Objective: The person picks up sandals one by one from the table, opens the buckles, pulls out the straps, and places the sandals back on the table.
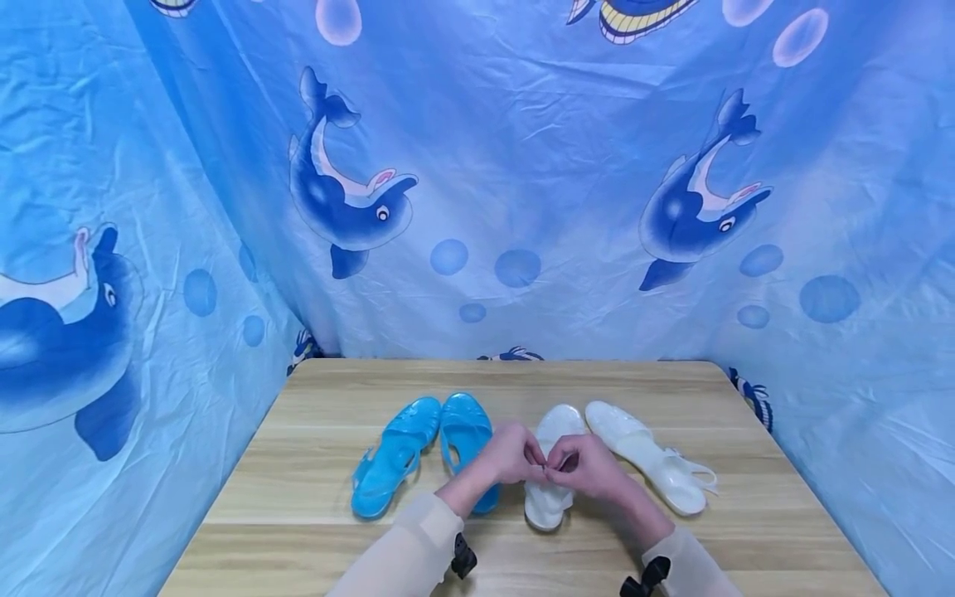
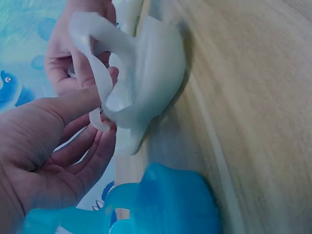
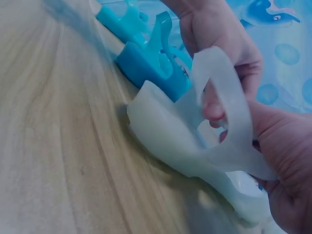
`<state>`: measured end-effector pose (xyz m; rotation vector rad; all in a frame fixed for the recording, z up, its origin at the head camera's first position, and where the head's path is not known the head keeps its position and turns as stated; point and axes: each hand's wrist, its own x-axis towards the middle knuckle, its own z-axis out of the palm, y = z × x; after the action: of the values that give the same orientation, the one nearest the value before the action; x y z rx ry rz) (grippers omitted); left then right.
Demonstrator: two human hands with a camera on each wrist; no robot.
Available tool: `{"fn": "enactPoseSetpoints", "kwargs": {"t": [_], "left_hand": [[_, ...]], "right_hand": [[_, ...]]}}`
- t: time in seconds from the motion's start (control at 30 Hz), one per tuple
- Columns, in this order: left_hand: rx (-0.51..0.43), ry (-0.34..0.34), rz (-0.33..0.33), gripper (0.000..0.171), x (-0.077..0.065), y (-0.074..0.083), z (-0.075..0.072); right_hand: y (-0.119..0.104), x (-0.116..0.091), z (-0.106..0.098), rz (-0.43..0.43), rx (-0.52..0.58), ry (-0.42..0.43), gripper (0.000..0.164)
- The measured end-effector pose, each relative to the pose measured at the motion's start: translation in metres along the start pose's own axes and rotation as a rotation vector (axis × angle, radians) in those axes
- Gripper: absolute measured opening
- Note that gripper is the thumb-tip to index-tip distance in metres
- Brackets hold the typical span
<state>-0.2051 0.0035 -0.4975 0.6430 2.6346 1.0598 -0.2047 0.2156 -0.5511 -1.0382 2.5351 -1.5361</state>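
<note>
A translucent white jelly sandal [image 1: 544, 516] sits on the wooden table, toe pointing away, between my two hands. Its ankle strap [image 3: 237, 114] arches up from the heel end. My left hand [image 1: 513, 454] pinches the strap near its small buckle, thumb on one side and fingers on the other, as the left wrist view shows. From the other side my right hand [image 1: 588, 466] pinches the strap too, its fingertips meeting the left ones over the sandal. The fingers hide much of the buckle. The second white sandal [image 1: 660, 468] lies to the right, its strap standing loose.
Two blue jelly sandals [image 1: 388, 473] lie left of the white pair, the nearer one [image 1: 464, 431] partly behind my left forearm. The wooden table [image 1: 328, 547] ends at a blue dolphin-print cloth [image 1: 477, 166] hanging behind and at both sides.
</note>
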Motion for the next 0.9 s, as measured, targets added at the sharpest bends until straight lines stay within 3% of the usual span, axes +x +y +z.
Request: {"fn": "enactPoseSetpoints", "kwargs": {"t": [0.2,0.47,0.73,0.9], "left_hand": [[0.065,-0.028,0.04,0.013,0.001,-0.001,-0.002],[0.091,-0.013,0.133,0.013,0.003,-0.006,0.0],[0.118,-0.005,0.196,0.014,0.004,-0.004,0.002],[0.043,-0.038,0.14,0.013,0.002,-0.008,-0.002]], "right_hand": [[0.005,-0.003,-0.002,-0.042,0.051,0.01,0.012],[-0.006,0.006,-0.012,-0.139,-0.184,-0.046,0.027],[0.0,0.0,-0.011,-0.119,-0.135,-0.032,0.03],[0.004,-0.003,-0.013,-0.127,-0.186,-0.059,0.03]]}}
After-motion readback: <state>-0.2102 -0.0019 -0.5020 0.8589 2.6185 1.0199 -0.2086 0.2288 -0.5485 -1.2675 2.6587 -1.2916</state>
